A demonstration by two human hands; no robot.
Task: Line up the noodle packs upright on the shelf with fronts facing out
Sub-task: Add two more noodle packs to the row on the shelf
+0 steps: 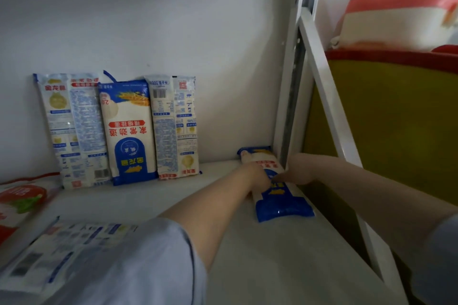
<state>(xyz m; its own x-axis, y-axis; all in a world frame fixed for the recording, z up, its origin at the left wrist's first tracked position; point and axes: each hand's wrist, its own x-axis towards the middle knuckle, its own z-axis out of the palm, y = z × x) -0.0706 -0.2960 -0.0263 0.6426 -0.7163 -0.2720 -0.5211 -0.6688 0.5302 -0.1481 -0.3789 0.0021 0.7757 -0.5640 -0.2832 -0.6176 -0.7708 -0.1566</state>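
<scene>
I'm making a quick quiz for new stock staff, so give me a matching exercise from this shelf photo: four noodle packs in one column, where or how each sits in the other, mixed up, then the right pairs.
Things:
1. Middle standing pack
2. Leftmost standing pack
3. Pack at the right post
4. Blurred pack at lower left

States:
A. Lying flat, both hands on it
B. Leaning on the back wall, blue front showing, print upside down
C. Lying flat nearest the camera, fine-print side up
D. Leaning on the back wall, fine-print back facing out

Pairs: 1-B, 2-D, 3-A, 4-C
</scene>
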